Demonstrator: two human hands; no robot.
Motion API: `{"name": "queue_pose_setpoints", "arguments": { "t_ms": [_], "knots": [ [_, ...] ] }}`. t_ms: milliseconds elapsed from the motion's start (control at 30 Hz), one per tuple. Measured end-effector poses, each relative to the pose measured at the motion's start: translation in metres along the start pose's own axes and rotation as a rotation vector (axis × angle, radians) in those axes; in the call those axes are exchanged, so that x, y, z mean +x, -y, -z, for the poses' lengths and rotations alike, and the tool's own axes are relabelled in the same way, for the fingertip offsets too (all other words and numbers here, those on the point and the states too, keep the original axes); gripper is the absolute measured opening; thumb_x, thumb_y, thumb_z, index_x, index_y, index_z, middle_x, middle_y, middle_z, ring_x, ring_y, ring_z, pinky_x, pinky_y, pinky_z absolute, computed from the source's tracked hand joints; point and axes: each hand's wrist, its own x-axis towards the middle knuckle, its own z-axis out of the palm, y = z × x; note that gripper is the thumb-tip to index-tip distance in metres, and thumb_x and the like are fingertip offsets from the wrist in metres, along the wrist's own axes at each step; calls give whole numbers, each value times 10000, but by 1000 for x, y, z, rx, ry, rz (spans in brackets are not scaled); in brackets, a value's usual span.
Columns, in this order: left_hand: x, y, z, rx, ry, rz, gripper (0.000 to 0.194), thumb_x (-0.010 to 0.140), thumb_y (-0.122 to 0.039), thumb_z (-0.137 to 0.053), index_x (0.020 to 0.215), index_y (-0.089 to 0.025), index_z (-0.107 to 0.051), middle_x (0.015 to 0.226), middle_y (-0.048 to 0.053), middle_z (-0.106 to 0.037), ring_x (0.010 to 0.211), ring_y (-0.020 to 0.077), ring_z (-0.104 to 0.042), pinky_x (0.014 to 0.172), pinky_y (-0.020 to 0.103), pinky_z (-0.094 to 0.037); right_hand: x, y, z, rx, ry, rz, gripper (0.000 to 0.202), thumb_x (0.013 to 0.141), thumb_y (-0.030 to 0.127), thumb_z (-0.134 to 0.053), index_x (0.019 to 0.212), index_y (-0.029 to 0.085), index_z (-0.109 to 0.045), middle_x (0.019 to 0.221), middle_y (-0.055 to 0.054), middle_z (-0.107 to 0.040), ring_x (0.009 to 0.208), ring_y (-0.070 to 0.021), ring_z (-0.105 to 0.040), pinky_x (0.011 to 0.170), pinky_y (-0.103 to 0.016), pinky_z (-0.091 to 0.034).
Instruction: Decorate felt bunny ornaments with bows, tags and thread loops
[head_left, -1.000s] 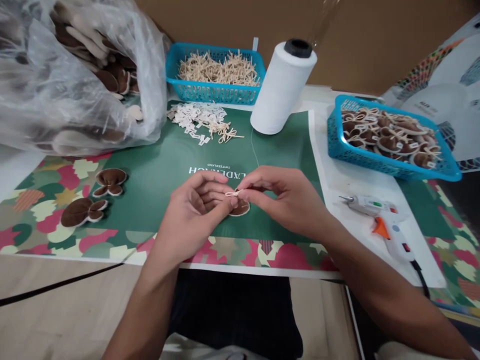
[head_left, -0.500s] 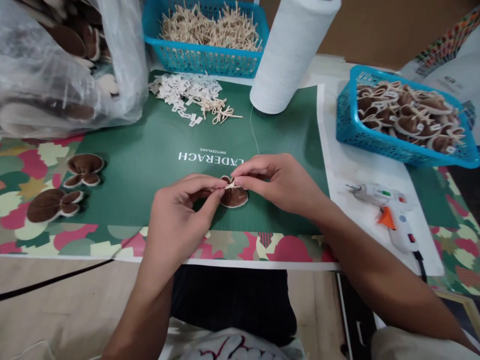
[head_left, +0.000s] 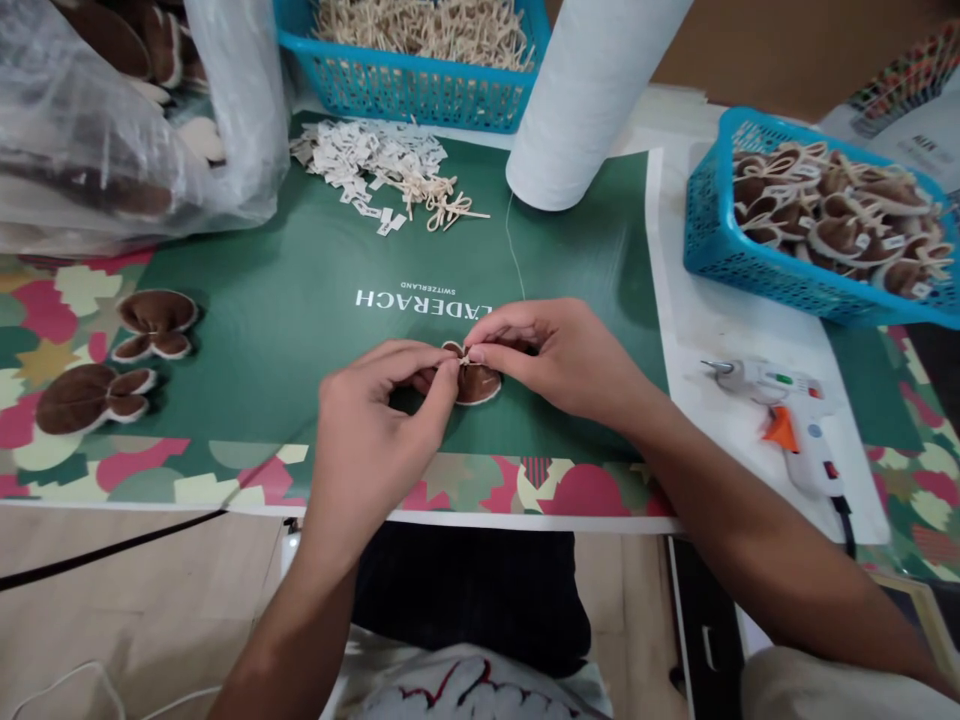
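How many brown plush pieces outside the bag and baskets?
3. Far piece and near piece at the left of the green mat; third piece by the fingertips of the left hand and right hand. The hands might hide more.

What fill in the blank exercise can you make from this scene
The left hand and right hand meet over a light-edged piece coloured ____.
The glue gun has a trigger coloured ____.
Left of the left hand lie ____ similar pieces.
The basket behind the paper tags is ____.
Missing words: brown; orange; two; blue.
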Motion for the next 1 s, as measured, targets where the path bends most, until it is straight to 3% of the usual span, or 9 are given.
{"name": "queue_pose_setpoints", "arguments": {
  "t_ms": [233,467,600,1000],
  "knots": [
    [2,0,-9,76,-64,19,116,897,-206,-748,811,-258,-804,834,-30,-787,711,134,-715,699,277,-588,1,-1,0,-27,-22,-17,103,925,276,-723,935,222,-809,860,-4,-801,763,-161,-714,698,-275,-528],
    [0,1,-15,114,-101,-18,96,892,-184,-740,895,-244,-815,877,-19,-782,690,119,-679,698,277,-575,2,-3,4,-37,-20,-9,94,919,272,-734,958,235,-812,924,-7,-811,829,-175,-732,753,-293,-547],
    [0,-1,-17,152,-111,-62,126,894,-155,-730,935,-231,-821,864,-17,-766,642,104,-635,679,275,-559,1,0,2,-76,-74,-40,138,961,316,-690,934,236,-799,852,-3,-794,766,-167,-711,720,-301,-539],
    [-4,-1,-19,138,-93,-83,168,928,-181,-695,1019,-247,-821,957,3,-778,697,124,-650,733,303,-585,2,-5,2,21,-1,-104,123,919,360,-734,904,243,-771,836,-20,-785,772,-191,-715,698,-320,-556]
  ]
}}
